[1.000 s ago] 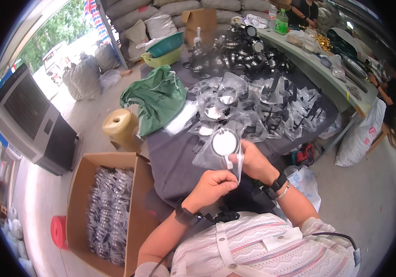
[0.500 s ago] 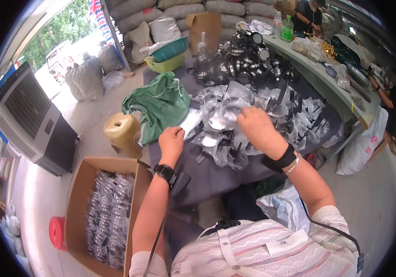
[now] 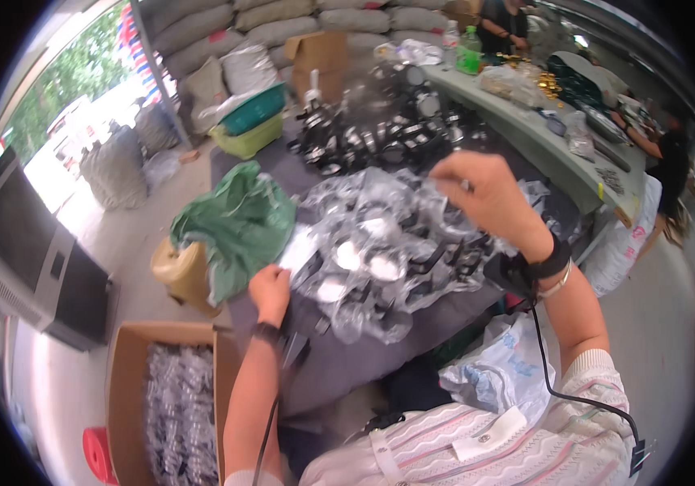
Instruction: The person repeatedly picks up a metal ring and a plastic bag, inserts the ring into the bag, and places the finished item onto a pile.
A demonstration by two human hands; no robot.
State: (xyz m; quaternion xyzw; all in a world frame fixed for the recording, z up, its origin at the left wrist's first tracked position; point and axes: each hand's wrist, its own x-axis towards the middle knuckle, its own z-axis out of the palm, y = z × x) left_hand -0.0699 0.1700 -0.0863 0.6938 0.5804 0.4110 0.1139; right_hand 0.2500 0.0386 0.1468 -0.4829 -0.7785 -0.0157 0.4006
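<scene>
**Hands over a heap of bagged parts**

The heap of clear plastic bags (image 3: 380,251), each with a small round or dark part inside, lies across the middle of the dark-covered table (image 3: 380,364). The bags look light, soft and slippery, likely to slide over one another; a pinch at a loose film corner seems the safest hold. The right hand (image 3: 481,198) is raised over the far side of the heap, fingers curled on what looks like a bit of clear film, though blur hides the grip. The left hand (image 3: 270,292) rests clenched at the heap's near left edge, on a pale bag.

Beyond the heap sits a pile of black parts (image 3: 372,134). A green cloth (image 3: 238,223) drapes over the table's left side, beside a tan tape roll (image 3: 181,271). A cardboard box (image 3: 173,405) of filled bags stands on the floor below.
</scene>
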